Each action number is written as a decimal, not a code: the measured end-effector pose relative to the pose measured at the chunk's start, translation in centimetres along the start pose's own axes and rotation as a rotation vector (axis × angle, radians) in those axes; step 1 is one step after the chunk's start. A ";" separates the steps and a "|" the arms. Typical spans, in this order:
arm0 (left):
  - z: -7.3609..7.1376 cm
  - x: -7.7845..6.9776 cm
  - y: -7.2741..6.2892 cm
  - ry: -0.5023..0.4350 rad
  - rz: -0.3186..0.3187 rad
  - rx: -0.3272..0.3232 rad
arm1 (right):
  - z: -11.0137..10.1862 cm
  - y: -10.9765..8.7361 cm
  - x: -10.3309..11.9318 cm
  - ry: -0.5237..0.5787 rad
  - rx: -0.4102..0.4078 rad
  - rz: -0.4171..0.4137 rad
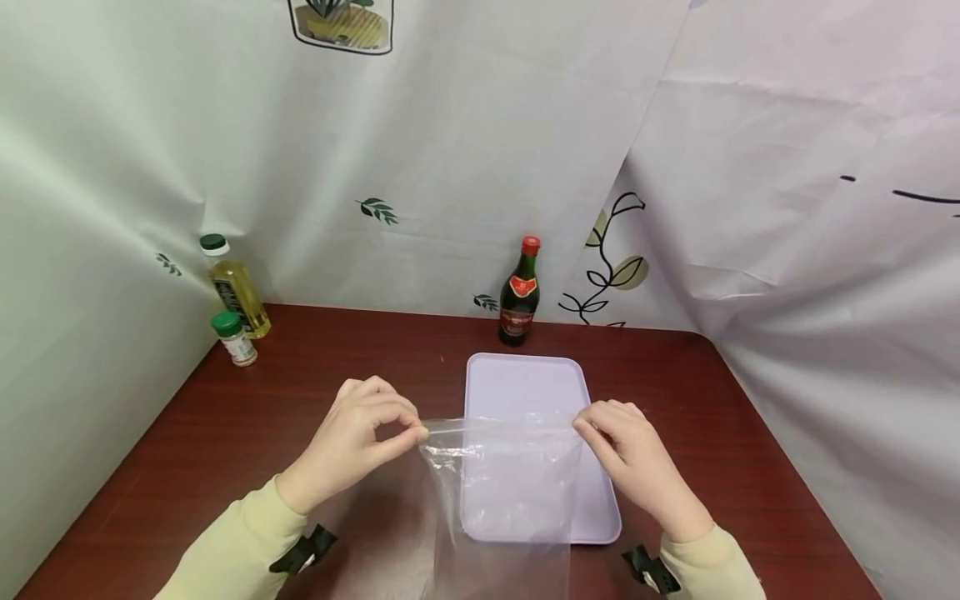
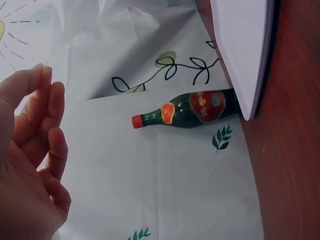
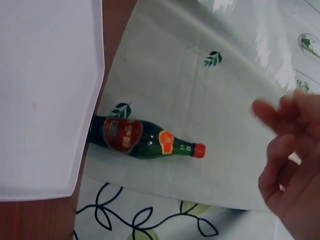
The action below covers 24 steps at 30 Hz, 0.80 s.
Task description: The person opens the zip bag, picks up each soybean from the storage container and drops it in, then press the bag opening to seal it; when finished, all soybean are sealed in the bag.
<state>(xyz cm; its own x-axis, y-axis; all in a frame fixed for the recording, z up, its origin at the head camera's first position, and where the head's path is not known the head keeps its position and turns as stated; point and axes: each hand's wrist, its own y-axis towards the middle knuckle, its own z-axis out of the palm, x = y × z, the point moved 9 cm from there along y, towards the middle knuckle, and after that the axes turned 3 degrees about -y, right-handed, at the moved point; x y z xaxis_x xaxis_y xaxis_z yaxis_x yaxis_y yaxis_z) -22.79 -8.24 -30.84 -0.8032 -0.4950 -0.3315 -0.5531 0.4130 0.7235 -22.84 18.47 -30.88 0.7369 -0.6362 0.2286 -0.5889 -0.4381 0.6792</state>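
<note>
A clear plastic bag [image 1: 498, 492] with a pale strip along its upper edge hangs between my two hands. My left hand [image 1: 363, 433] pinches its top left corner between thumb and index finger. At the opposite top corner, my right hand [image 1: 633, 454] pinches the plastic the same way. Behind the bag, and seen through it, lies a pale lilac tray [image 1: 525, 379] on the table. In the left wrist view the left hand [image 2: 37, 135] has its other fingers loosely curled. The right wrist view shows the right hand [image 3: 292, 160], its fingertips slightly blurred.
A dark green bottle [image 1: 518, 300] with a red cap stands beyond the tray, by the fabric backdrop [image 1: 435, 150]. At the back left of the dark red table [image 1: 360, 342] stand an oil bottle [image 1: 242, 292] and a small green-lidded jar [image 1: 236, 342].
</note>
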 end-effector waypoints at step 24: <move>3.8 -1.1 -0.6 -0.006 -0.008 0.068 | 3.5 1.5 3.5 -0.191 0.019 -0.075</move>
<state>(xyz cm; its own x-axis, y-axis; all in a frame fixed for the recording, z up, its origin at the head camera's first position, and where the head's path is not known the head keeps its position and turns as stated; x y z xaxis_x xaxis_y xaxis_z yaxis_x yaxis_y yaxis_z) -22.41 -5.01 -33.16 -0.8000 -0.4941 -0.3403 -0.5728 0.4605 0.6781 -22.29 13.37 -31.51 0.7033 -0.7098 0.0401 -0.5424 -0.4993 0.6757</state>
